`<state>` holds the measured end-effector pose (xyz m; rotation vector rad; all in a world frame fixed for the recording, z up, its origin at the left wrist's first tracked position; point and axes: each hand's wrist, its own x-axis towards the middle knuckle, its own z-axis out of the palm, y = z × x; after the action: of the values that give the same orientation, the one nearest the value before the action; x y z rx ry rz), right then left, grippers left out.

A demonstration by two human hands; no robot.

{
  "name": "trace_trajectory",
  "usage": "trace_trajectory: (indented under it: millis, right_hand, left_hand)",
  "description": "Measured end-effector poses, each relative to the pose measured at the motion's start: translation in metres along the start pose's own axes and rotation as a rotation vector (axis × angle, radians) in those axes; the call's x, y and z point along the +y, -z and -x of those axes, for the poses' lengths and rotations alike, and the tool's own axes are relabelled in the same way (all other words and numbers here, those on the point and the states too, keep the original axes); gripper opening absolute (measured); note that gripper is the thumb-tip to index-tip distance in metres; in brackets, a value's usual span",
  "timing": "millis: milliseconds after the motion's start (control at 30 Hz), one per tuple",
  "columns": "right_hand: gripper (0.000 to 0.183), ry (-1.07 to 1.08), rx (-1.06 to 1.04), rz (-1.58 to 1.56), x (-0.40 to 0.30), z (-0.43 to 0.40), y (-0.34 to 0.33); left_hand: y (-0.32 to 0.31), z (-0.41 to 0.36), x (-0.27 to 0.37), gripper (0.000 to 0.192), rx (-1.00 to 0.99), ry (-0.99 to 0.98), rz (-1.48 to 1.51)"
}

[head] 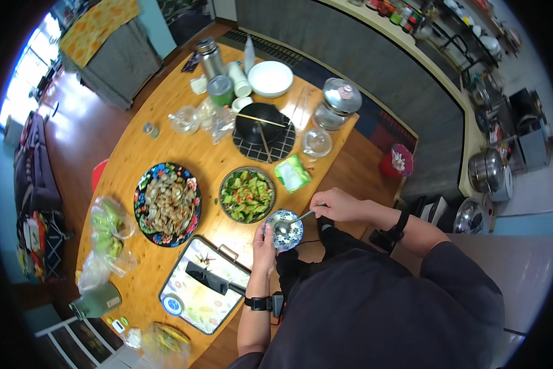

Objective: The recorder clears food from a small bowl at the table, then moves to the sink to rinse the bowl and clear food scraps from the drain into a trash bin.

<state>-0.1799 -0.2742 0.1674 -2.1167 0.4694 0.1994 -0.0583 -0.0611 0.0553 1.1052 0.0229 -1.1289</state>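
Observation:
My left hand [264,246] grips the rim of a small blue-and-white patterned bowl [291,239] at the table's near edge. A metal spoon [285,227] dips into this bowl, its handle pinched by the fingers of my right hand [334,204]. What the bowl contains is too small to tell. Just beyond it stands a round dish of chopped green vegetables with red bits [248,194]. A floral oval platter heaped with shellfish [169,203] lies farther left. On a patterned cutting board [198,313] beside my left forearm rests a black cleaver [207,277].
A green tissue packet [293,173], a glass teapot [317,142] and a black pot [259,122] with chopsticks stand beyond the dishes. White plates [271,78] and a steel thermos [210,57] occupy the far end. Bagged green produce [108,226] lies left; a red bin [395,161] stands on the floor.

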Motion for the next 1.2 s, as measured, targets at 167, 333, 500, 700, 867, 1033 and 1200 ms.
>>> trace_trajectory:
  millis: [167,333,500,700,867,1033,1200]
  right_hand:
    - [0.011,-0.036,0.034,0.233,0.052,0.041,0.063]
    - [0.017,-0.102,0.122,0.259,0.099,0.073,0.131]
    - [0.026,-0.177,0.198,0.139,0.138,0.093,0.213]
    - [0.034,-0.148,0.011,0.180,0.136,0.095,0.262]
    - [0.040,-0.262,-0.193,0.068,0.103,0.059,0.237]
    - [0.041,-0.042,-0.304,0.255,0.058,0.012,0.167]
    - [0.031,0.081,-0.363,0.496,-0.006,-0.044,0.067]
  left_hand:
    - [-0.085,-0.021,-0.017,0.034,-0.084,0.065,-0.129]
    - [-0.180,-0.056,-0.044,0.034,-0.130,0.069,-0.224]
    - [-0.264,-0.090,-0.062,0.036,-0.232,0.140,-0.224]
    - [-0.297,-0.102,-0.053,0.034,-0.291,0.209,-0.109]
    - [-0.267,-0.081,-0.033,0.033,-0.195,0.176,-0.084]
    - [-0.171,-0.043,-0.033,0.032,-0.061,0.075,0.030]
    - [-0.062,0.009,-0.031,0.033,0.056,-0.006,0.133]
